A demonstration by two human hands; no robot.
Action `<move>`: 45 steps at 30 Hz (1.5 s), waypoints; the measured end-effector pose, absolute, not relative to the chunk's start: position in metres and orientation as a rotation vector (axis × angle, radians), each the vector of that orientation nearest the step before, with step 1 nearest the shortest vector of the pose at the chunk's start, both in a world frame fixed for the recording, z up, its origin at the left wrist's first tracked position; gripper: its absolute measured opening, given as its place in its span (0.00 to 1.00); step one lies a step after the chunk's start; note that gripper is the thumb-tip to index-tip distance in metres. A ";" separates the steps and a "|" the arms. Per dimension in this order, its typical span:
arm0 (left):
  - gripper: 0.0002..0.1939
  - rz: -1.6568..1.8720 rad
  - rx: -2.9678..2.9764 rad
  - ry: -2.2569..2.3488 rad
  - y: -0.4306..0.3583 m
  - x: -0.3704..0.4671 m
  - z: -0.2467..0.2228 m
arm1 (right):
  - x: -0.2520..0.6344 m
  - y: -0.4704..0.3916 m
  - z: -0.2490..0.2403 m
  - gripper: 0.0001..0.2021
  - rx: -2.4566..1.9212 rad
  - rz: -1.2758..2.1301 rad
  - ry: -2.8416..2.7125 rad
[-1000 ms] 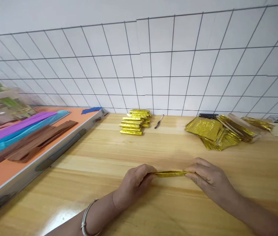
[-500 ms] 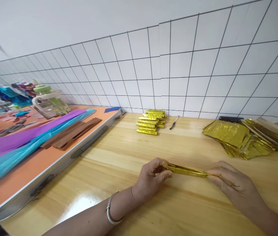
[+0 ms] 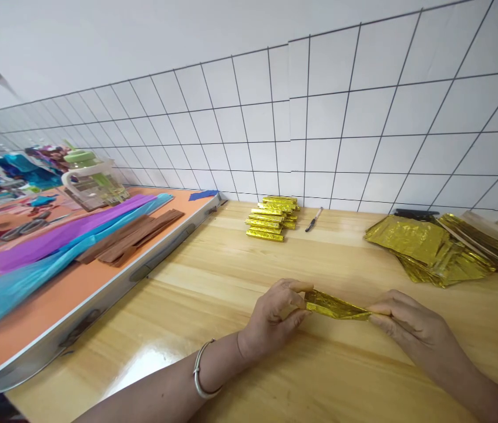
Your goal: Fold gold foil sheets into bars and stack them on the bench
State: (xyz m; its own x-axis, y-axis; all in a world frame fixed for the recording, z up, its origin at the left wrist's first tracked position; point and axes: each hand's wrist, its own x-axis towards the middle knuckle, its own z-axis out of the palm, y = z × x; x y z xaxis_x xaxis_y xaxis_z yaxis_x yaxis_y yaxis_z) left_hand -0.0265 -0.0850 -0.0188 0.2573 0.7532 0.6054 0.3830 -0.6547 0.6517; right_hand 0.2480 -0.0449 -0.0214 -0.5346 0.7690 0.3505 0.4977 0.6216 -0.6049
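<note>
- Spreading a folded gold foil piece (image 3: pixel 337 308) looked, in the head view, to be the step in hand: its left end gaped while its right end was drawn to a narrow tip.
- That piece was held between the two hands, over the worktop (image 3: pixel 214 264), on the wearer's side of the pen (image 3: pixel 313 220).
- The left hand (image 3: pixel 275 314) was curled, thumb and fingers parted around the gaping end, gripping its edges.
- The right hand (image 3: pixel 416 329) was pinched nearly closed on the narrow end.
- The next move seemed to call for a light, steady hold at both ends, since thin foil could crease or tear.
- Just left of the pen lay the stacked gold strips (image 3: pixel 266 222); well to its right, the loose gold sheets (image 3: pixel 411 241).
- Compared with half a second earlier, the piece gaped wider and showed more of its inner face; the pen and the stack had stayed put.
</note>
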 end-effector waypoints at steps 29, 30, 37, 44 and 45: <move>0.06 1.405 2.287 1.030 -0.089 -0.027 -0.020 | 0.252 -0.051 -0.026 0.09 -0.922 0.163 -2.274; 0.05 1.401 2.288 1.042 -0.089 -0.026 -0.020 | 0.252 -0.051 -0.026 0.09 -0.915 0.156 -2.274; 0.06 1.392 2.267 1.085 -0.090 -0.025 -0.016 | 0.251 -0.050 -0.026 0.10 -0.877 0.139 -2.262; 0.06 1.415 2.288 1.080 -0.090 -0.026 -0.019 | 0.256 -0.048 -0.029 0.11 -0.840 0.116 -2.315; 0.06 1.415 2.295 1.066 -0.090 -0.026 -0.020 | 0.257 -0.047 -0.029 0.12 -0.820 0.102 -2.322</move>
